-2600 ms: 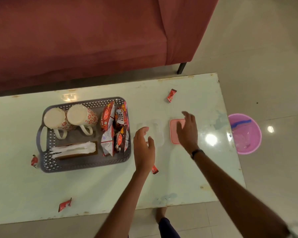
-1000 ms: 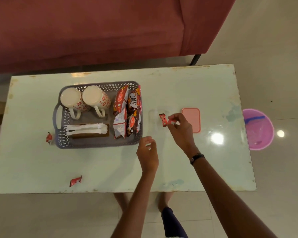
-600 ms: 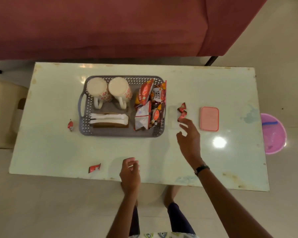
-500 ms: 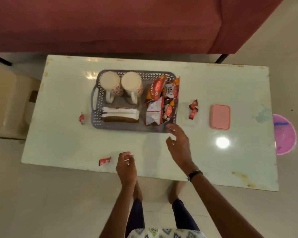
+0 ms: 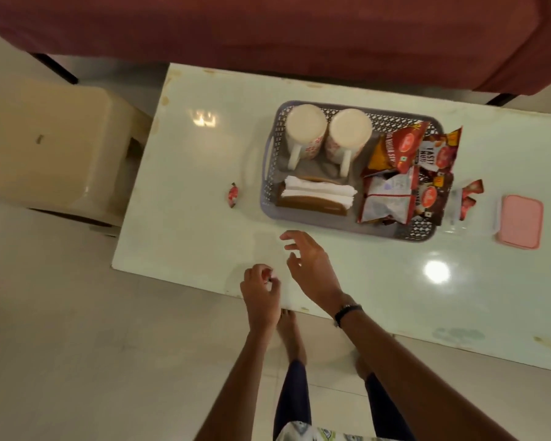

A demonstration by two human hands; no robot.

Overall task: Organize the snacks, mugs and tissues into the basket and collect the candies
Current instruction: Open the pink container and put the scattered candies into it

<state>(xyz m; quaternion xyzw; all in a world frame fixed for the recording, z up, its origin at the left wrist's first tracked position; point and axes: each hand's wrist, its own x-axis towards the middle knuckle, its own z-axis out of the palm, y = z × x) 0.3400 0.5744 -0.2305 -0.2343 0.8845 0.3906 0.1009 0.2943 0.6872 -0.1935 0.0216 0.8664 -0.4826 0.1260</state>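
Sitting in the basket (image 5: 269, 173): two mugs (image 5: 306, 130), handles toward camera. Left hand (image 5: 261, 292) curling, maybe pinching a candy; right hand (image 5: 309, 265) hovering, fingers (image 5: 291, 235) spread, empty.

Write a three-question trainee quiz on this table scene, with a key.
1. True or false: both mugs sit inside the basket.
2. The loose candy on the table lies on which side of the basket, as the camera sees it: A left, B right, C inside?
3. Fill in: the pink lid lies ___ the basket.

Key: 1 true. 2 A. 3 outside.
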